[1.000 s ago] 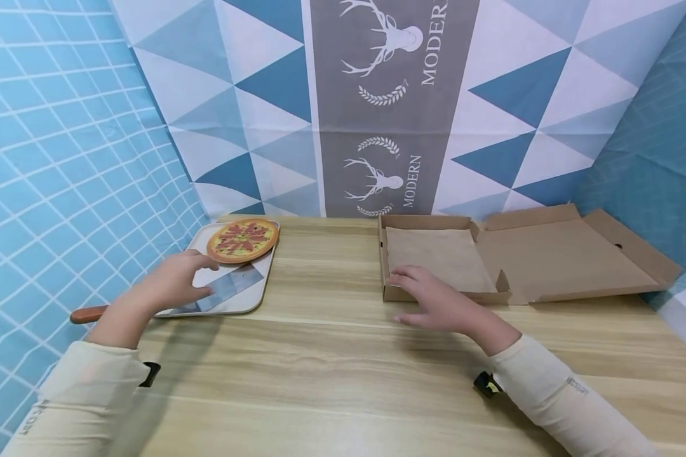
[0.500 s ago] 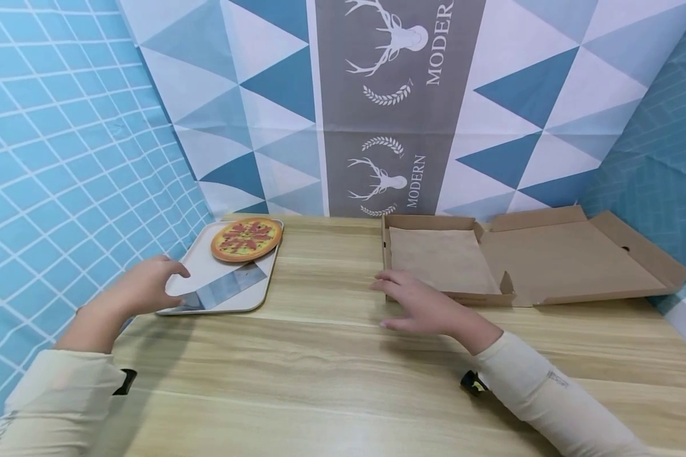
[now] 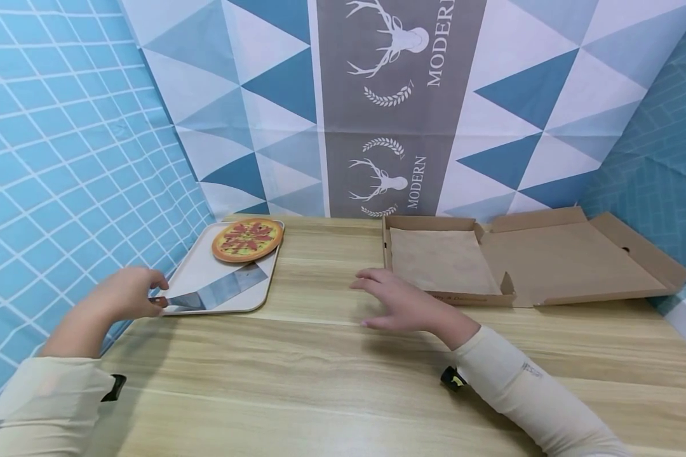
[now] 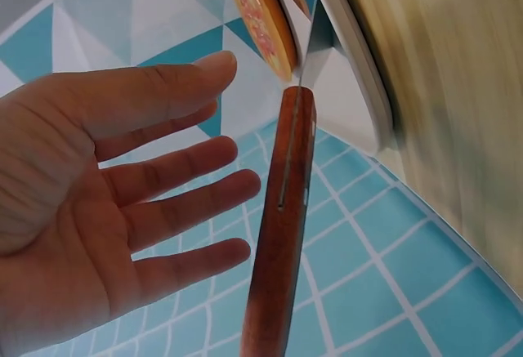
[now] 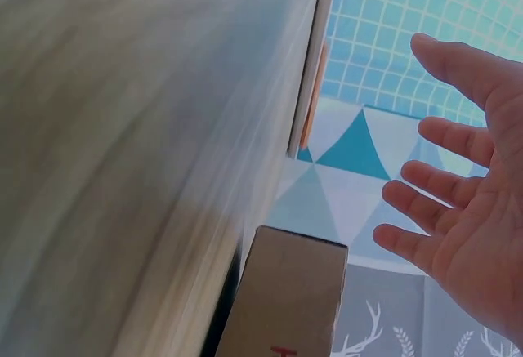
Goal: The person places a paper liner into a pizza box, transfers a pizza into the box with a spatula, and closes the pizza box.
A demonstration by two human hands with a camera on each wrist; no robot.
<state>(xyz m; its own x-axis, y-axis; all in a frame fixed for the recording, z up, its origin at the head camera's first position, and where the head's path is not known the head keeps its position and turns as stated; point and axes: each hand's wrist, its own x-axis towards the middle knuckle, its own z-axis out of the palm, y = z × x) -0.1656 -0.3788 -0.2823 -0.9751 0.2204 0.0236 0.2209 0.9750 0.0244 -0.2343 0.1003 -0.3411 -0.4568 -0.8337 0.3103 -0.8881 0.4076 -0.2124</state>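
Observation:
In the head view a metal pizza spatula lies across the near part of a white tray at the left. My left hand is over its handle end. From the left wrist, the brown wooden handle shows just beyond my fingertips, thumb and fingers spread, with no clear contact. A round pizza rests on the tray's far right part. My right hand hovers above the table with parted, relaxed fingers. It holds nothing and is nearest to the cardboard pizza box.
The pizza box has its lid folded out to the right and brown paper inside. A tiled blue wall covering borders the tray's left side. The wooden table spans the front.
My left hand has drawn back left from above the tray to the spatula's handle. My right hand has shifted left, away from the box. Spatula, pizza and box stay put.

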